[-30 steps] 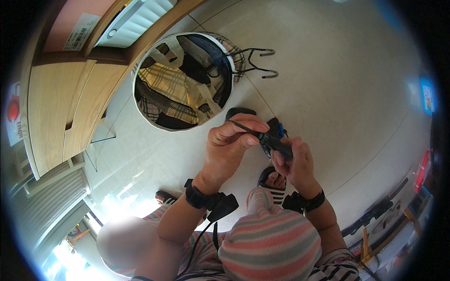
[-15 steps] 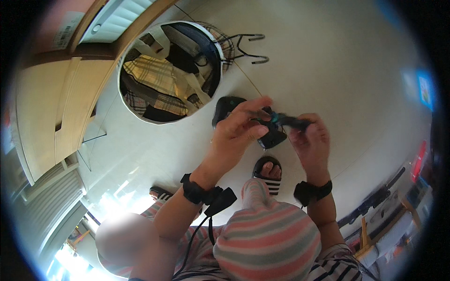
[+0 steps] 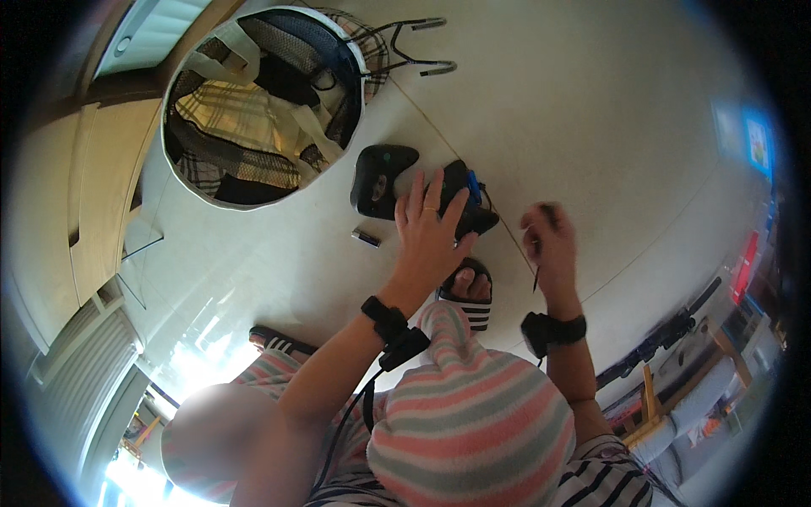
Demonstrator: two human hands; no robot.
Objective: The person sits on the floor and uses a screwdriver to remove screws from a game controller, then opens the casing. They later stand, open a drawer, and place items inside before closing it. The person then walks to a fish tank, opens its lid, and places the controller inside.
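Basket (image 3: 291,38): I see yellow plaid cloth (image 3: 224,114) inside | lower right of basket: black device (image 3: 456,177), left hand (image 3: 428,237) spread over it | farther right: right hand (image 3: 553,245) curled around dark slim item (image 3: 536,280); hands apart

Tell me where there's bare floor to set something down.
The widest bare floor spreads right of the basket and beyond your right hand. Another patch, partly in glare, lies between the basket and the striped sandal at left. It's crowded around the dark objects at your left hand, with a small cylinder and the other sandal close by.
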